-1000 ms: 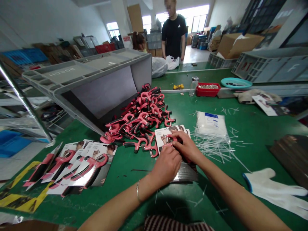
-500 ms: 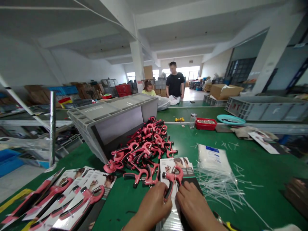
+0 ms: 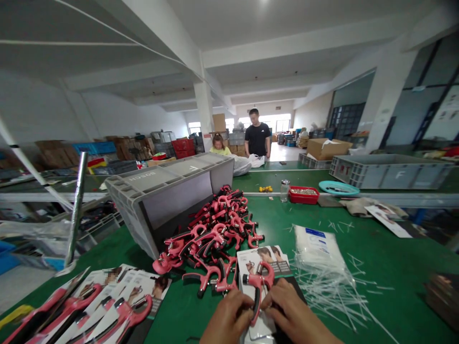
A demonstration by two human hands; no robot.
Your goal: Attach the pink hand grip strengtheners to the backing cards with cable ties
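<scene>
A pink and black hand grip strengthener (image 3: 257,283) lies on a printed backing card (image 3: 247,260), its spring end pointing away from me. My left hand (image 3: 229,315) is closed on the lower end of its left handle. My right hand (image 3: 289,308) has its fingers curled over the right side of the same strengthener and card; its fingertips partly hide that handle. More cards sit beneath the top one. Just beyond my hands spreads a heap of loose pink strengtheners (image 3: 215,234). At the left, several strengtheners (image 3: 124,313) rest on their own cards.
A grey crate (image 3: 168,174) lies tipped on its side behind the heap. Right of my hands, a bag of white cable ties (image 3: 317,246) spills across the green table (image 3: 390,267). Farther back are a red tray (image 3: 304,196), a glass jar (image 3: 284,191) and two people.
The view has tilted upward slightly, so the table scene sits lower. Both hands stay at the strengthener; my right fingers have shifted slightly over its right side.
</scene>
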